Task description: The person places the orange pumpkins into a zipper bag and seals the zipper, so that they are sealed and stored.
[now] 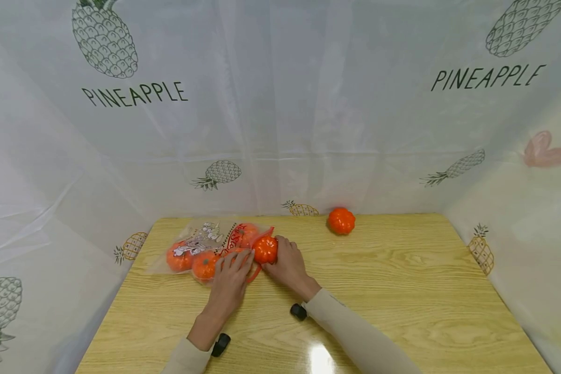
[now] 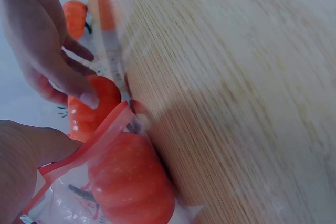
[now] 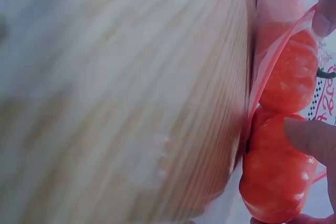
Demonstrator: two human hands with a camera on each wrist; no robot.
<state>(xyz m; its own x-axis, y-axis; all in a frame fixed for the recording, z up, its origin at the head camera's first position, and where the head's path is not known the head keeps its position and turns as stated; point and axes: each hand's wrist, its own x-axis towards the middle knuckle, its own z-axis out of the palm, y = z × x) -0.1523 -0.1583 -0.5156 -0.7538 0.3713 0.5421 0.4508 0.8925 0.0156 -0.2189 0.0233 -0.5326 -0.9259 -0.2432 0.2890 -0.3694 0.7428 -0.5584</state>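
A clear plastic bag (image 1: 165, 266) with a red edge and printed figures lies on the left part of the table, several orange toy pumpkins (image 1: 204, 266) inside it. My left hand (image 1: 231, 278) pinches the bag's red edge (image 2: 86, 148), beside a pumpkin (image 2: 131, 182) that sits just within the opening. At the mouth of the bag, my right hand (image 1: 290, 264) holds another glossy orange pumpkin (image 1: 265, 250), with the thumb (image 3: 310, 137) on top of it. This pumpkin (image 3: 275, 169) touches or nearly touches the bagged one (image 3: 289, 74) behind the red edge.
One more orange pumpkin (image 1: 341, 221) stands at the table's back edge, right of centre. The wooden table (image 1: 402, 280) is bordered by white curtains (image 1: 299, 114) with pineapple prints at the back and both sides. Both wrists carry small black devices (image 1: 298, 311).
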